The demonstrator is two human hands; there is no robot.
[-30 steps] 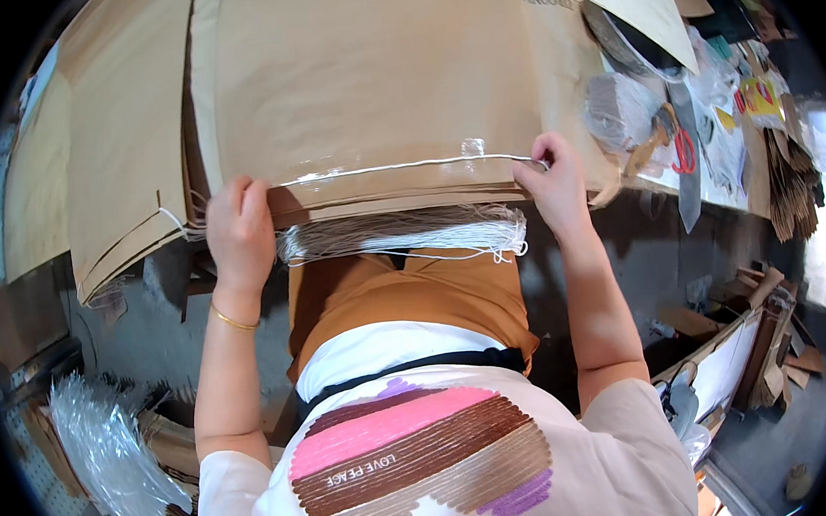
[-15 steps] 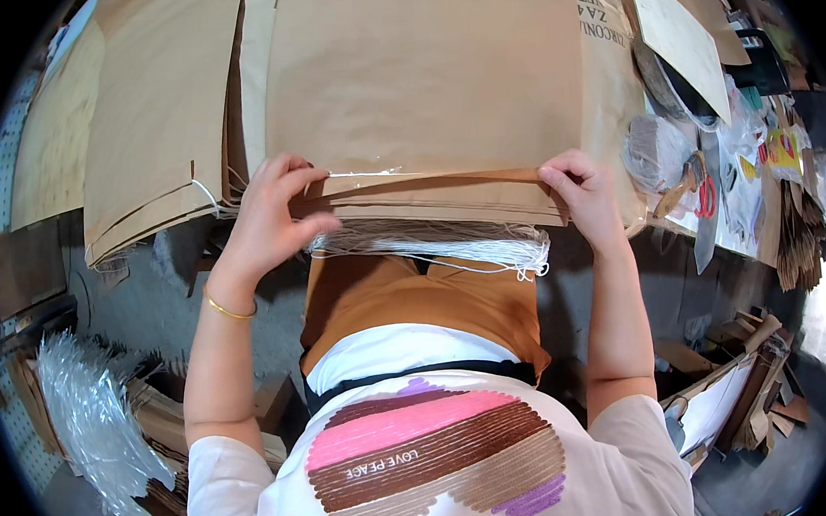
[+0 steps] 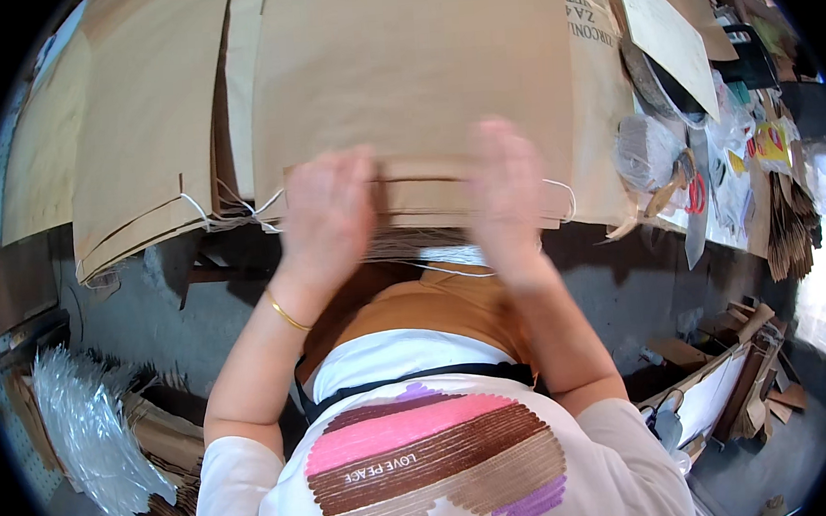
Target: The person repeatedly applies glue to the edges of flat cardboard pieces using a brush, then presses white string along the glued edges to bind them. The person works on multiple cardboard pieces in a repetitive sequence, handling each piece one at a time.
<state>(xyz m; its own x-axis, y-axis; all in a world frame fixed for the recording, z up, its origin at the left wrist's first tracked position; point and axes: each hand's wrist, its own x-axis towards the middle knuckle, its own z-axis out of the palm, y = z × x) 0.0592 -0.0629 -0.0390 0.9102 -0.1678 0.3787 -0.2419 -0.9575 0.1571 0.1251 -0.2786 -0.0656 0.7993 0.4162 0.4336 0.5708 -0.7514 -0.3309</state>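
Observation:
In front of me lies a stack of large brown paper sheets [image 3: 411,69], its near edge folded up into a narrow strip [image 3: 417,170]. My left hand [image 3: 328,206], with a gold bangle at the wrist, is over the left part of that strip; motion smears its fingers. Over the right part is my right hand [image 3: 508,191], also blurred, its fingers stretched out and pointing away from me. A white cord [image 3: 560,192] loops out at the strip's right end, and another white cord end [image 3: 266,210] shows at the left. White strings [image 3: 451,256] hang below the near edge.
A second brown paper stack [image 3: 144,104] lies to the left. On the right are a wrapped ball of twine [image 3: 646,152], red-handled scissors [image 3: 695,193], a knife blade [image 3: 697,231] and a white sheet [image 3: 664,30]. Clear plastic strips [image 3: 93,438] and paper scraps [image 3: 737,371] sit low at the sides.
Both hands have moved inward from the two ends of the near edge. The edge now lies folded as a strip, and cord ends show at its sides.

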